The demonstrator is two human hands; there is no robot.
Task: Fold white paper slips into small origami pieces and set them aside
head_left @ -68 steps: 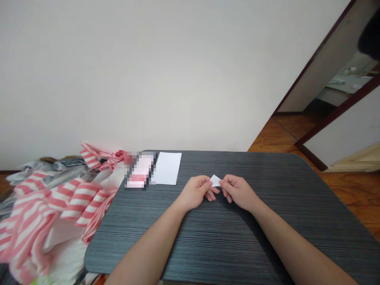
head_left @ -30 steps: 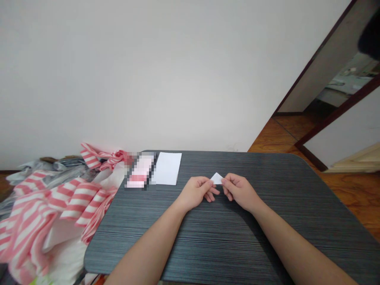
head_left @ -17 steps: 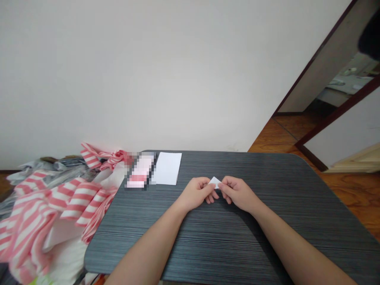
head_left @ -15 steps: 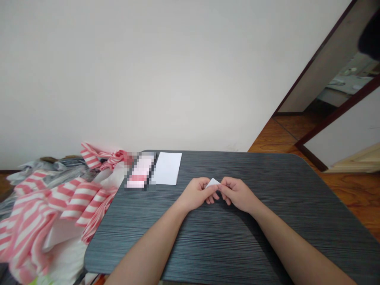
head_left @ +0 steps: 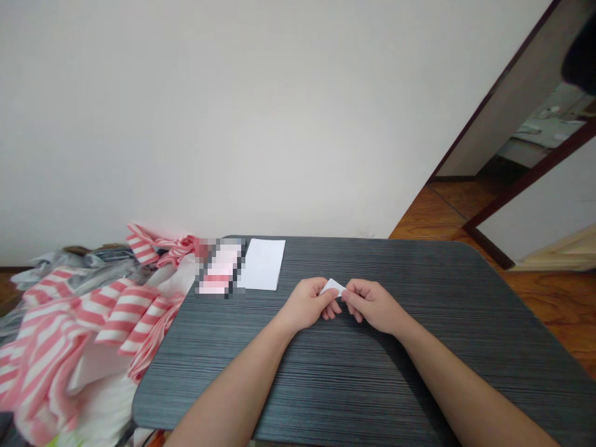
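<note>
A small folded piece of white paper [head_left: 333,285] is pinched between my two hands above the dark table. My left hand [head_left: 308,304] grips its left side, the thumb lying over it and the fingers curled beneath. On the right, my right hand [head_left: 372,304] pinches the paper's right corner between thumb and fingers. Parts of the paper are hidden by my thumbs and fingers, so its full folded shape does not show.
White sheets [head_left: 264,264] lie at the table's [head_left: 419,385] back left, beside a blurred-out, phone-like object [head_left: 220,267]. Left of the table is a heap of clothes with pink-and-white striped cloth [head_left: 125,316]. A wall [head_left: 279,124] stands behind; a doorway opens at right.
The paper has shifted slightly between my fingers, and its peak now sits a little further left with more of its surface showing. My arms stay nearly where they were.
</note>
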